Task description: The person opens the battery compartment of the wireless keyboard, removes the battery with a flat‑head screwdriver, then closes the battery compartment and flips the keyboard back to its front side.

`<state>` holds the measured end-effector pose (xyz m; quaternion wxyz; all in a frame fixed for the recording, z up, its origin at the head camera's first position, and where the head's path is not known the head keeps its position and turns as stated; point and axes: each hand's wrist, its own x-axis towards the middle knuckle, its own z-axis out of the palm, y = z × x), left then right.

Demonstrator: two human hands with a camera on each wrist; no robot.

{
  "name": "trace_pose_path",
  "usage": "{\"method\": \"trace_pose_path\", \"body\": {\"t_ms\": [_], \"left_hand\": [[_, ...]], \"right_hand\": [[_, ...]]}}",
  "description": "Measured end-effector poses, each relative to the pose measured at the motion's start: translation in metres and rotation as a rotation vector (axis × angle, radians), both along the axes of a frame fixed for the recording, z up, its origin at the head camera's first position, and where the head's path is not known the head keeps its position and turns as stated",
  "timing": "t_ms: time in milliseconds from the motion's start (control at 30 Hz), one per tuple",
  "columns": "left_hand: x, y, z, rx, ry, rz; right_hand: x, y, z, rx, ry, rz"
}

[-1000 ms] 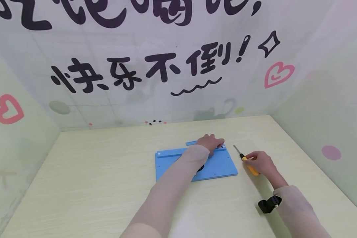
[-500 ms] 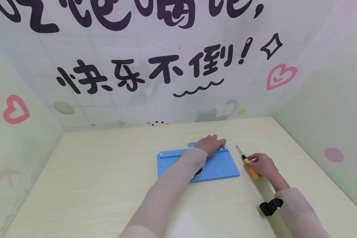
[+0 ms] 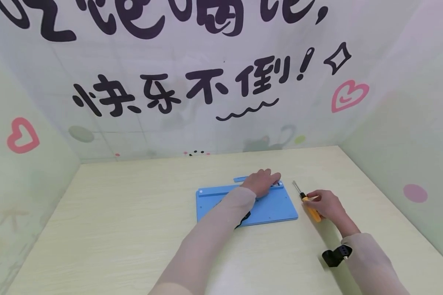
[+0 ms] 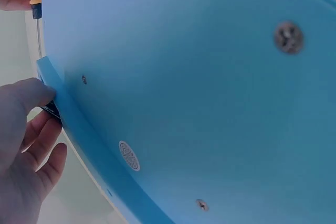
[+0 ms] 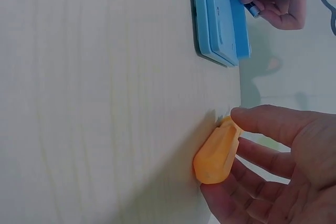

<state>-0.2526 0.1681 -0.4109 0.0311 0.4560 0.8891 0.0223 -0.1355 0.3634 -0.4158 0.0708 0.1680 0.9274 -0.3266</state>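
We see the left arm reach from the near edge across the blue panel, its sleeve slanting far and right. The left hand is bent over the panel's raised far edge, toward the right corner. From the right wrist we can make out its thumb and fingers pinching a small dark cylinder with a pale end, right at that edge; from the left wrist we get only a dark sliver of it, so we cannot tell how far it sits inside the edge.

To the right of the panel, and apart from it, the right hand grips a screwdriver by its orange handle, thumb on one side and fingers curled round the other. Its shaft points far and left; we cannot tell whether the handle touches the table.

The left sleeve hides the panel's near middle, along with most of a black device beneath it. A blue strip lies just beyond the far edge, its right end covered by the left hand. Both forearms are cut off at the near side.
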Motion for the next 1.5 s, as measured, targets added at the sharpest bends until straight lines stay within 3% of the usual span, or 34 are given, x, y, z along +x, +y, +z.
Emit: {"method": "trace_pose_path", "body": {"t_ms": [200,433,633,967,1200,1500], "left_hand": [[0.001,-0.003,0.002,0.038,-0.039,-0.010],[0.002,-0.003,0.001,0.082,-0.082,0.032],[0.004,-0.005,0.005,0.111,-0.120,0.054],[0.002,-0.003,-0.006,0.193,-0.183,0.093],[-0.002,-0.003,-0.012,0.194,-0.154,0.061],[-0.004,-0.005,-0.009,0.212,-0.183,0.066]], "right_hand": [[-0.001,0.001,0.003,0.011,0.012,-0.008],[0.001,-0.006,0.016,0.067,0.086,0.006],[-0.003,-0.022,0.021,0.047,0.148,0.049],[-0.011,-0.048,0.006,0.055,0.148,0.106],[-0.014,-0.054,-0.005,0.072,0.151,0.109],[-0.016,-0.054,-0.010,0.042,0.165,0.102]]}}
